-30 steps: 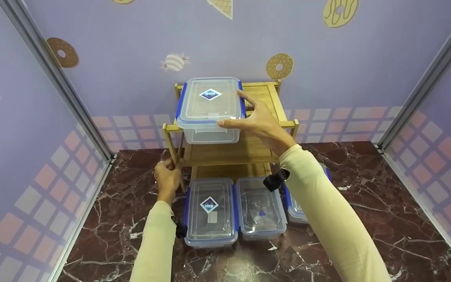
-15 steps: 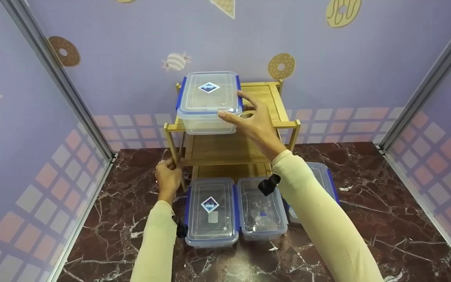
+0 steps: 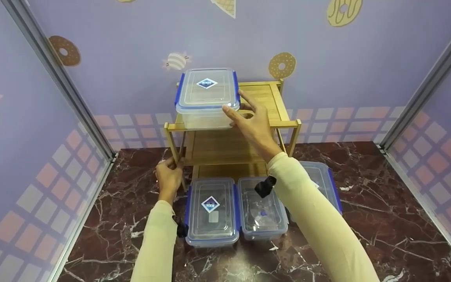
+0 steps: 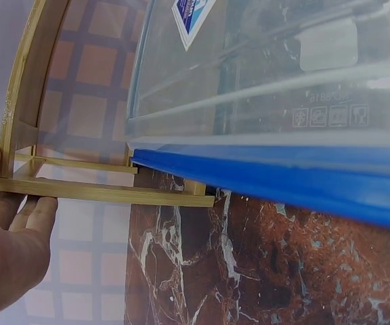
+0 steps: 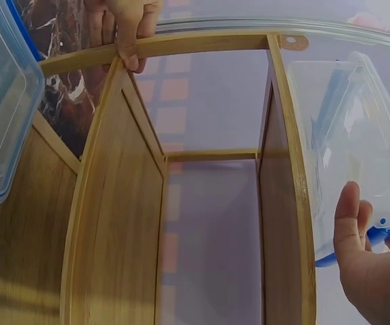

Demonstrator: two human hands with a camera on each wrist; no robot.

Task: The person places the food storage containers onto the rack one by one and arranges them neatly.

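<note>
My right hand (image 3: 258,127) grips the right side of a clear plastic food container (image 3: 208,98) with blue clips and a diamond label on its lid. The container is level over the left part of the top tier of a wooden shelf (image 3: 265,96). In the right wrist view, this container (image 5: 344,128) lies along the top board, thumb on its wall. My left hand (image 3: 169,178) holds the shelf's front left post, fingers on one side and thumb on the other, as the left wrist view shows at the post (image 4: 80,191).
Before the shelf, on the dark red marble surface (image 3: 112,235), stand a labelled container (image 3: 211,227), another lidded container (image 3: 260,199) beside it, and a third (image 3: 321,178) partly behind my right sleeve. A patterned wall (image 3: 225,39) rises close behind the shelf.
The container in my right hand has moved back and slightly left, farther over the top tier. My left hand stays on the post.
</note>
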